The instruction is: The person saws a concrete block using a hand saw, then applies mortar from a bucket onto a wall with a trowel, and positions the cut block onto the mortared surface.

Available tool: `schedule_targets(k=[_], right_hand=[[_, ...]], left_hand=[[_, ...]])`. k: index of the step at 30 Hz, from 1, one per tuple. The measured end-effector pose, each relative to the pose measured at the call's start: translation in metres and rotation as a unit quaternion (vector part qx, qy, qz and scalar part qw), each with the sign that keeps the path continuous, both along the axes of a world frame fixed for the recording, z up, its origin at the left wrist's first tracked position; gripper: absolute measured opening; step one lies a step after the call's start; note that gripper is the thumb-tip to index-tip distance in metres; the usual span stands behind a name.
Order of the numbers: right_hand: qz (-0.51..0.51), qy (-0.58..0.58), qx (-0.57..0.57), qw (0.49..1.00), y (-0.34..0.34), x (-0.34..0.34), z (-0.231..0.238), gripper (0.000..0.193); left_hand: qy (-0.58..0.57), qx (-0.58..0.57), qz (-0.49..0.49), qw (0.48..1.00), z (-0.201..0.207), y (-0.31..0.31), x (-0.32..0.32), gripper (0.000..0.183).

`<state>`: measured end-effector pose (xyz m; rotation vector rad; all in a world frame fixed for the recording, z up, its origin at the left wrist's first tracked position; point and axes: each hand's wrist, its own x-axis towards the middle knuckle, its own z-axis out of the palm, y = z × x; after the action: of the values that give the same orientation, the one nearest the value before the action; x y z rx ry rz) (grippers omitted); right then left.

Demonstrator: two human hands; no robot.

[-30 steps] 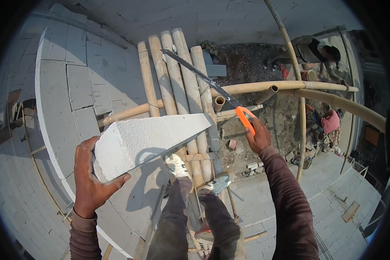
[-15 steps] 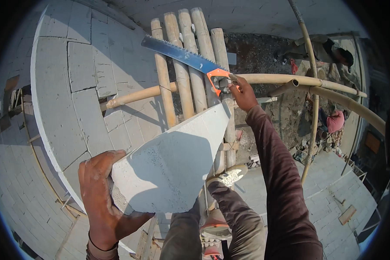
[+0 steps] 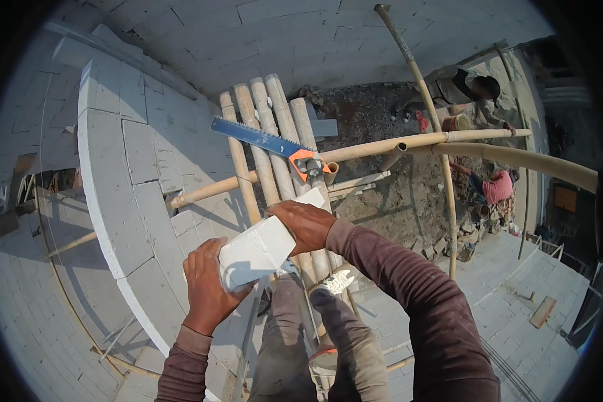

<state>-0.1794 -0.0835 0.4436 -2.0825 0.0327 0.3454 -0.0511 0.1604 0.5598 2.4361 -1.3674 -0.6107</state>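
Observation:
A white lightweight concrete block (image 3: 264,242) is held in front of me at a slant, between both palms. My left hand (image 3: 211,281) grips its near left end, the thumb underneath. Toward the far right end, my right hand (image 3: 305,224) is closed around the block, with a pale corner sticking out past the fingers. Beyond the hands a hand saw (image 3: 264,142) with a blue toothed blade and an orange and black handle lies across the bamboo poles (image 3: 268,161). Neither hand touches the saw.
On my left rises a grey block wall (image 3: 124,174). A horizontal bamboo pole (image 3: 368,146) and an upright bamboo pole (image 3: 443,174) stand to the right. Below are a person in a cap (image 3: 462,87), another in a pink shirt (image 3: 497,187) and rubble. My shoe (image 3: 333,281) rests on the poles.
My right hand has let go of the saw, which now lies on the poles, and has taken hold of the block. The block has turned and sits lower, nearer my body.

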Motion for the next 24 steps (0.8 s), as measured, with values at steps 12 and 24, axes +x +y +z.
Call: schedule_targets(k=[12,24], right_hand=[[-0.571,0.053,0.073,0.816,0.080,-0.302,0.125,0.063],[-0.837,0.128,-0.047,0.530,0.201,-0.517,0.258,0.080]], left_hand=[[0.026,0.127,-0.137,0.982,0.018,0.014,-0.010,0.135],[-0.013,0.162,-0.148,0.976,0.024,-0.060,-0.096,0.120]])
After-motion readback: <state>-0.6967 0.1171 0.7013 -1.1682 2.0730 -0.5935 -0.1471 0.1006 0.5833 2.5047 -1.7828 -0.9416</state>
